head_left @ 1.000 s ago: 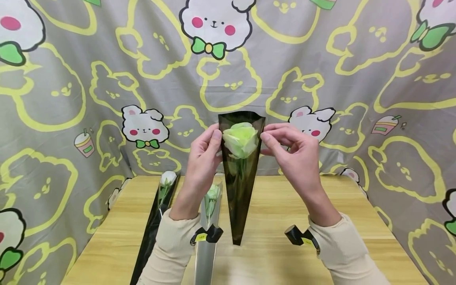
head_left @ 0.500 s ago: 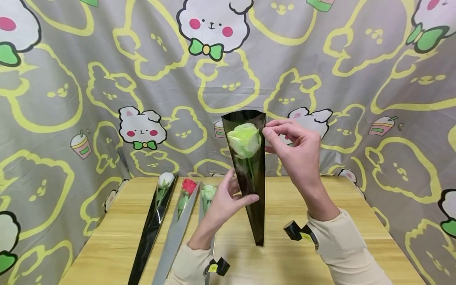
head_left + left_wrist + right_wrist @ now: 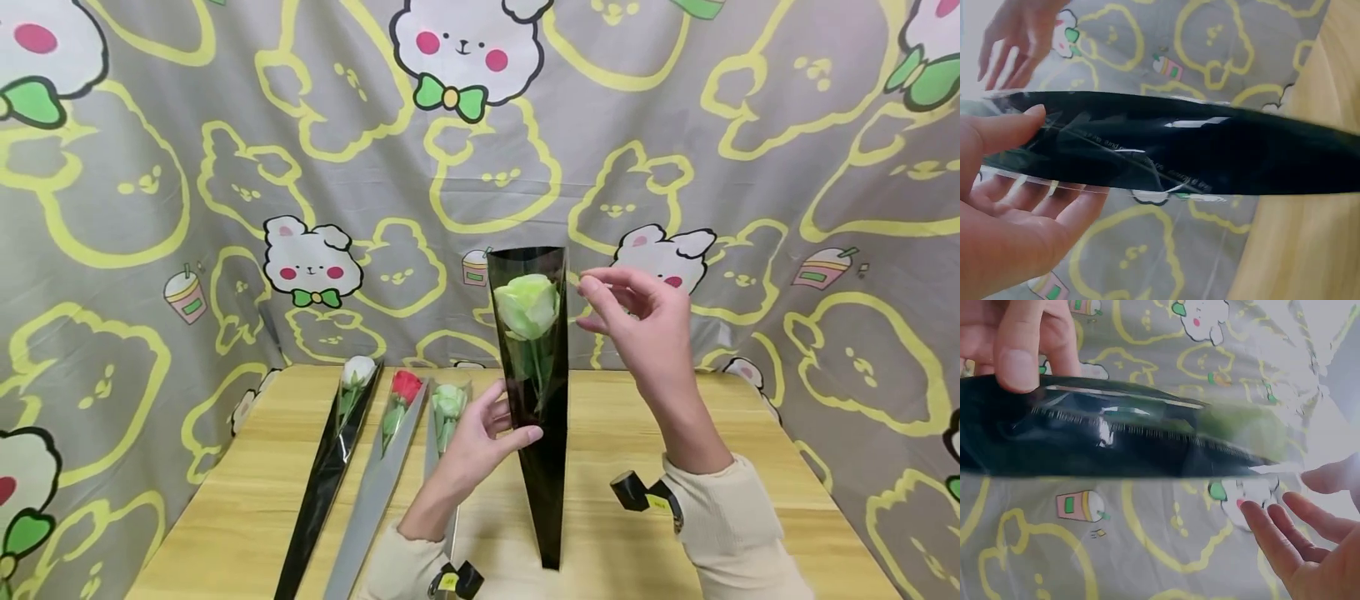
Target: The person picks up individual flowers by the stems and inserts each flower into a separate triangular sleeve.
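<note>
A pale green rose (image 3: 528, 307) stands upright inside a tapered black see-through flower sleeve (image 3: 553, 483). My left hand (image 3: 483, 437) grips the sleeve around its middle, thumb across the front and fingers behind. In the left wrist view the thumb lies over the dark film (image 3: 1197, 144), which bears small printed lettering. My right hand (image 3: 637, 325) is beside the sleeve's upper right edge, a small gap between its fingertips and the film. From the right wrist view, that hand's fingers (image 3: 1297, 550) are spread, loosely bent and hold nothing.
Left of the held sleeve, three wrapped flowers lie on the wooden table (image 3: 645, 533): a white rose (image 3: 357, 372) in black, a red rose (image 3: 406, 387) in grey and a pale green rose (image 3: 449, 402). A patterned grey curtain (image 3: 495, 200) hangs behind.
My left hand has gone from the sleeve's upper left edge down to its middle. The right hand has let go of the upper right edge. The sleeve has shifted right and lower.
</note>
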`<state>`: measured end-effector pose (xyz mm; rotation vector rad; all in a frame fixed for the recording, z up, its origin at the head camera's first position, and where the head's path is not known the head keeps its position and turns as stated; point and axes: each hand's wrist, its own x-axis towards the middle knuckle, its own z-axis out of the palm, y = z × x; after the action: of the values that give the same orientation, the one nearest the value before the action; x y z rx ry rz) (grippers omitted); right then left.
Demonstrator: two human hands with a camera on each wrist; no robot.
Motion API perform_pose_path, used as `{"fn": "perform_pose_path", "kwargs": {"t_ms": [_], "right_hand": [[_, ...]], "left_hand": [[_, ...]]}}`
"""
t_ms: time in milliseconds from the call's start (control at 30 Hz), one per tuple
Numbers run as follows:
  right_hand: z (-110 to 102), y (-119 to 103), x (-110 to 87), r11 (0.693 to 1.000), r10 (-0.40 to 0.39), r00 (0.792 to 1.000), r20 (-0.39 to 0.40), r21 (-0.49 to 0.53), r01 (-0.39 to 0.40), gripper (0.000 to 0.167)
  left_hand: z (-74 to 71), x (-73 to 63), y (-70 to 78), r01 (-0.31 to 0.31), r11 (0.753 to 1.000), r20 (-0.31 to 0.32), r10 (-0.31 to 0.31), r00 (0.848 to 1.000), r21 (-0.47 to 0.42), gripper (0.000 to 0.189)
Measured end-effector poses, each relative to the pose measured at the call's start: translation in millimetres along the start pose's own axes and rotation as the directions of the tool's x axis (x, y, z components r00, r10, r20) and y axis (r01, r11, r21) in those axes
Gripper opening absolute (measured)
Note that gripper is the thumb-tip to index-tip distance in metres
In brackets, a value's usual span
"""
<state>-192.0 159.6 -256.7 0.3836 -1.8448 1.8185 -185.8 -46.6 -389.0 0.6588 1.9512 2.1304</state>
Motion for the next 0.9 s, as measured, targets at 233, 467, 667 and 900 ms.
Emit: {"fn": "perform_pose_path", "kwargs": {"t_ms": [233,467,667,900], "right_hand": [[-28,56,-28.9,0.974,0.187,0.976,-0.108,0.147,-0.170,0.030],[-61,118,-64.4,0.912,0.402,0.891,-0.210,0.181,-0.368,0.029],[-77,143,-79.6,0.879,0.474,0.855,-0.213,0.175,-0.444,0.022],[-78,155,-84.8,0.855,0.518,0.830,-0.208,0.125,-0.503,0.017]], "left_hand": [[-11.7,1.4,-24.1,0.177,0.981,-0.071,-0.183,0.981,-0.085,0.075],[-17.0,6.1,-74.7,0.306,0.945,-0.117,-0.318,0.941,-0.113,0.065],[-17.4,3.8,-110.7,0.351,0.934,-0.192,-0.356,0.915,-0.062,0.053],[-20.0,1.7,-127.6,0.330,0.936,-0.293,-0.284,0.913,0.121,0.051]]}}
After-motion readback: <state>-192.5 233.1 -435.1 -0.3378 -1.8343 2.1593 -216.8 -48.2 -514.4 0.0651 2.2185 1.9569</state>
